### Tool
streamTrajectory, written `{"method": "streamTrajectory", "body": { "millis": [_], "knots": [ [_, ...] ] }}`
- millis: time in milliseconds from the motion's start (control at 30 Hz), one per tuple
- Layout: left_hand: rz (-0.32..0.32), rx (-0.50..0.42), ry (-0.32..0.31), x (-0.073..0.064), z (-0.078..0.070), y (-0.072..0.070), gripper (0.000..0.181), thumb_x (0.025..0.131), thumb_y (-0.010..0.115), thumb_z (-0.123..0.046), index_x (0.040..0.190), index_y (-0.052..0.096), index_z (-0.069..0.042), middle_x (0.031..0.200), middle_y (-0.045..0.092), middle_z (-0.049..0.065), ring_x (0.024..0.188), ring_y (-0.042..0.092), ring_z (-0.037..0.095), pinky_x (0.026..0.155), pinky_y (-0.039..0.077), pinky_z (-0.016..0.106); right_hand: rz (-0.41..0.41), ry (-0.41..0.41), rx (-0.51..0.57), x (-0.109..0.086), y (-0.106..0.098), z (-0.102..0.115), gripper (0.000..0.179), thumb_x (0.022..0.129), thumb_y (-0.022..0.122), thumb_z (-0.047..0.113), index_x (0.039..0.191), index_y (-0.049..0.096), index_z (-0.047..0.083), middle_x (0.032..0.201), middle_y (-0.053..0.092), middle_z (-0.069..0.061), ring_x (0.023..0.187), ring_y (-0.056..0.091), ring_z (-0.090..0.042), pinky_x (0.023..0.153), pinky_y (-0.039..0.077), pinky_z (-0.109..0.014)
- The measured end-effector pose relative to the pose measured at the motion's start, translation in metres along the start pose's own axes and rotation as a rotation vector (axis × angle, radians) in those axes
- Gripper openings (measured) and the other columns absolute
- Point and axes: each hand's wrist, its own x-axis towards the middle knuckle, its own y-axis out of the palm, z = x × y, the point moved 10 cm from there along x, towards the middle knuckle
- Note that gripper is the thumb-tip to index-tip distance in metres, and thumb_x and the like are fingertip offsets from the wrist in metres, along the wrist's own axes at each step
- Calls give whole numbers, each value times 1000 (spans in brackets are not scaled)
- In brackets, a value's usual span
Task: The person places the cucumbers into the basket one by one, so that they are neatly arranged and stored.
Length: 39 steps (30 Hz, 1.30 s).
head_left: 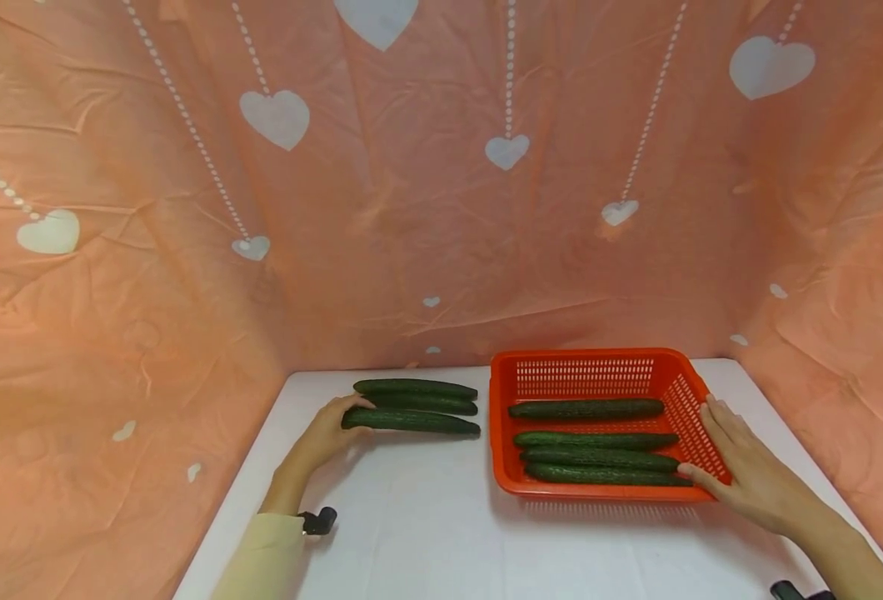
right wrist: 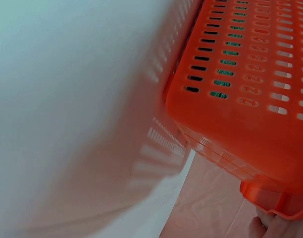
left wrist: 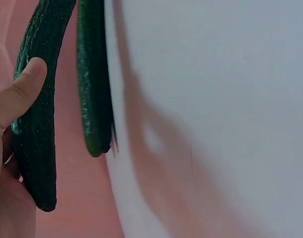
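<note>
At the left of the table, my left hand holds the nearest of three dark green cucumbers by its left end. In the left wrist view, the thumb lies across that cucumber, above the table surface. The other two, a far cucumber and a middle cucumber, lie side by side just behind it. To the right stands a red plastic basket with several cucumbers lying crosswise inside. My right hand rests on its right rim, fingers extended and thumb at the front corner.
A white table bears the basket and the cucumbers. Peach cloth with pale hearts hangs behind and along both sides. The basket's slotted wall fills the upper right of the right wrist view.
</note>
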Motion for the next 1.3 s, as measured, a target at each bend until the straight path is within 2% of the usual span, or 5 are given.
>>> {"method": "streamTrajectory", "body": {
  "millis": [233, 467, 700, 1033, 1300],
  "knots": [
    [-70, -36, -91, -14, 3, -17, 39, 92, 88, -17, 129, 76, -15, 138, 70, 17, 136, 59, 46, 113, 45, 66, -3, -6, 1, 1, -1, 2, 97, 102, 72, 40, 166, 19, -10, 176, 9, -30, 164, 2, -45, 116, -17, -12],
    [-122, -94, -149, -22, -11, -25, 41, 92, 88, -21, 132, 77, -17, 140, 71, 14, 139, 57, 45, 114, 45, 66, 1, 3, 7, 0, 0, 1, 97, 102, 72, 40, 166, 19, -9, 176, 8, -30, 162, 6, -51, 115, -17, -14],
    [-139, -178, -170, -18, -33, -17, 42, 91, 89, -25, 132, 77, -20, 148, 64, 19, 144, 53, 44, 118, 41, 65, 8, -4, -6, 0, 2, 3, 97, 102, 72, 40, 166, 19, -9, 176, 8, -30, 164, 3, -47, 114, -18, -12],
    [-138, -213, -153, -5, -72, -3, 41, 90, 90, -27, 128, 78, -24, 138, 72, 9, 138, 60, 37, 115, 45, 61, -15, -28, -18, 0, 0, 2, 97, 101, 74, 39, 165, 21, -12, 174, 11, -33, 163, 4, -48, 117, -17, -13],
    [-85, -257, -118, 2, -106, 17, 39, 90, 90, -31, 127, 79, -29, 137, 73, 3, 139, 59, 34, 115, 46, 61, -36, -43, -21, 2, -2, -1, 97, 100, 75, 39, 164, 23, -13, 173, 13, -34, 164, 4, -47, 119, -15, -14]
  ]
}}
